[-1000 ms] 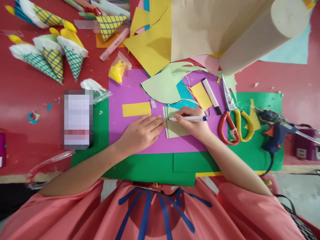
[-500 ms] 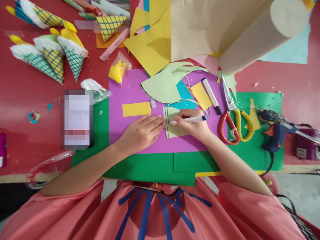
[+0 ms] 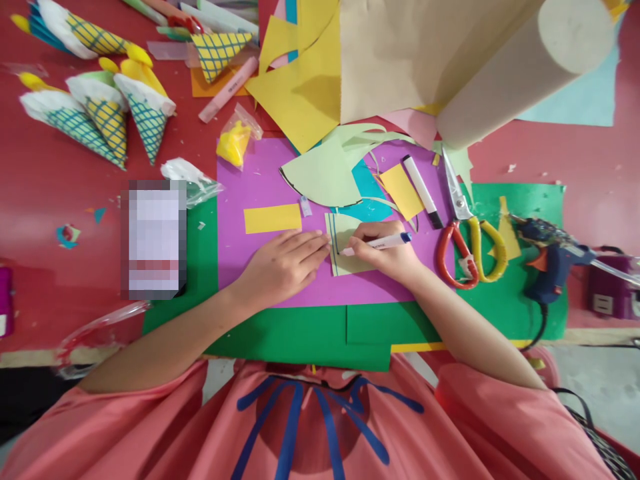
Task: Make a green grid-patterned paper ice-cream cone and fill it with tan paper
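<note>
My right hand [image 3: 387, 250] grips a white marker [image 3: 379, 243] with a blue end, its tip down on a small pale green paper [image 3: 345, 263]. Blue lines run along that paper's left side, and a fresh stroke shows at the tip. Flat and with fingers stretched out, my left hand [image 3: 290, 263] rests at the paper's left edge. A yellow paper strip [image 3: 273, 219] lies just above the left hand. Beyond both hands is a pale green fan-shaped piece [image 3: 325, 170] with a dark curved edge.
To the right are scissors [image 3: 461, 220], a black-capped marker [image 3: 423, 192], a yellow paper piece [image 3: 401, 191] and a glue gun [image 3: 550, 260]. Paper cones [image 3: 145, 113] lie at the far left, above a pixelated object [image 3: 154, 240]. A big paper roll [image 3: 520, 80] stands at the back right.
The marker tip has moved slightly down the pale green paper, lengthening the stroke there. My right hand has shifted a little downward with it; the left hand stays put.
</note>
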The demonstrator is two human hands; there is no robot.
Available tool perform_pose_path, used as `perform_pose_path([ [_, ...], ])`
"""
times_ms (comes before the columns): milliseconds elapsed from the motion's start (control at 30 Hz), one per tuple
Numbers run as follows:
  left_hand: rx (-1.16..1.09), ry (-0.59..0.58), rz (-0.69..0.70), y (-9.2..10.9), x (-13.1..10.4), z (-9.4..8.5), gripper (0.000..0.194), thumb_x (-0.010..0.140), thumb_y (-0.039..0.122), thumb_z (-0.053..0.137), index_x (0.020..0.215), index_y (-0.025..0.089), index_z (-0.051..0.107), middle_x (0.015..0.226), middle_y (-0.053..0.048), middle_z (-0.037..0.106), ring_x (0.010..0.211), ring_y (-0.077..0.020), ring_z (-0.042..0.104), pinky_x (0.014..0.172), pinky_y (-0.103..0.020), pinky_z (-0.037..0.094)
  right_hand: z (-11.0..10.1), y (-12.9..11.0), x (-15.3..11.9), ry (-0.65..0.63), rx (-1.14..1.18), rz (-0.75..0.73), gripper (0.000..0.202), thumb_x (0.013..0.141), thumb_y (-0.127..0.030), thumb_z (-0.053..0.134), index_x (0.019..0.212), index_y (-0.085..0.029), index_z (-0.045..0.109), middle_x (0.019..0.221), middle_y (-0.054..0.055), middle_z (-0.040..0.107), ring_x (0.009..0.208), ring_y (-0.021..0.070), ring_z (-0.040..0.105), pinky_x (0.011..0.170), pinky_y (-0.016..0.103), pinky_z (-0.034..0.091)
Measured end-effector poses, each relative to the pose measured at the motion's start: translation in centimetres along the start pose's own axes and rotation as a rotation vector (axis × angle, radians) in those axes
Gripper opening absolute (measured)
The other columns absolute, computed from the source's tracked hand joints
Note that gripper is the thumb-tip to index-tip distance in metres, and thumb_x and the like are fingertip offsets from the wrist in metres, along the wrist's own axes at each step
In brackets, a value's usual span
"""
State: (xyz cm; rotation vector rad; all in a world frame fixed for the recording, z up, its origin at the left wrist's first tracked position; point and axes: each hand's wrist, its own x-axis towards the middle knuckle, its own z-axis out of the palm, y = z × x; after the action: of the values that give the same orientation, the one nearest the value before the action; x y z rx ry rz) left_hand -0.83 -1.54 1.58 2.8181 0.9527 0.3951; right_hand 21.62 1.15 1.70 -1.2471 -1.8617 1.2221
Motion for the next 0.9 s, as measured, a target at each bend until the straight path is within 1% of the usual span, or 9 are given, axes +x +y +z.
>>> perform_pose_path([
  [67,0.002,-0.002,-0.002,0.01,0.00,-0.02,0.034,0.091,0.014,0.048,0.122,0.012,0.061,0.127,-0.011,0.064,0.119,-0.0253,0.059,0.102,-0.043,0.048,-0.03,0.03,-0.06,-0.007,0.009,-0.004,0.028,0.080,-0.025,0.057,0.054,-0.015,0.054,0.049,-0.004,0.047,0.047,0.0052,0.037,0.046,0.021,0.027],
  [200,-0.034,-0.009,-0.024,0.03,0.02,-0.04,0.035,0.090,0.014,0.049,0.124,0.015,0.061,0.128,-0.011,0.064,0.121,-0.0247,0.058,0.103,-0.043,0.047,-0.08,0.13,-0.20,-0.029,0.017,-0.002,0.028,0.080,-0.024,0.058,0.054,-0.015,0.054,0.049,-0.005,0.047,0.047,0.0050,0.036,0.046,0.021,0.028],
  [300,-0.025,-0.007,-0.021,0.05,0.04,0.00,0.034,0.091,0.014,0.049,0.123,0.015,0.061,0.127,-0.010,0.064,0.120,-0.0246,0.059,0.103,-0.043,0.048,-0.12,0.25,-0.28,-0.060,0.010,-0.034,0.029,0.080,-0.024,0.059,0.053,-0.015,0.053,0.049,-0.005,0.046,0.046,0.0049,0.036,0.046,0.020,0.028],
  [400,0.000,0.001,-0.007,0.04,0.06,0.04,0.033,0.091,0.014,0.049,0.121,0.014,0.062,0.127,-0.010,0.064,0.119,-0.0246,0.060,0.102,-0.043,0.048,-0.19,0.24,-0.30,-0.088,-0.002,-0.081,0.032,0.081,-0.025,0.058,0.052,-0.016,0.050,0.048,-0.006,0.043,0.046,0.0048,0.035,0.046,0.020,0.028],
  [567,0.031,0.009,0.009,0.03,0.05,-0.02,0.032,0.092,0.015,0.049,0.121,0.012,0.061,0.127,-0.011,0.065,0.118,-0.0250,0.060,0.103,-0.042,0.048,-0.33,0.11,-0.33,-0.157,-0.002,-0.107,0.034,0.083,-0.025,0.057,0.051,-0.016,0.047,0.048,-0.006,0.040,0.046,0.0046,0.033,0.046,0.021,0.027],
  [733,-0.005,0.024,0.006,0.02,-0.01,-0.01,0.033,0.090,0.014,0.050,0.122,0.012,0.061,0.125,-0.012,0.065,0.118,-0.0254,0.060,0.102,-0.043,0.048,-0.34,0.27,-0.43,-0.192,0.005,-0.138,0.033,0.082,-0.023,0.059,0.052,-0.015,0.049,0.047,-0.007,0.039,0.046,0.0042,0.032,0.045,0.020,0.026],
  [900,0.018,0.010,-0.003,0.07,0.04,0.04,0.033,0.092,0.015,0.049,0.122,0.013,0.060,0.126,-0.010,0.065,0.119,-0.0241,0.060,0.103,-0.041,0.047,-0.39,0.25,-0.50,-0.240,0.029,-0.148,0.027,0.082,-0.019,0.057,0.056,-0.014,0.054,0.050,-0.006,0.044,0.048,0.0046,0.034,0.047,0.019,0.029],
])
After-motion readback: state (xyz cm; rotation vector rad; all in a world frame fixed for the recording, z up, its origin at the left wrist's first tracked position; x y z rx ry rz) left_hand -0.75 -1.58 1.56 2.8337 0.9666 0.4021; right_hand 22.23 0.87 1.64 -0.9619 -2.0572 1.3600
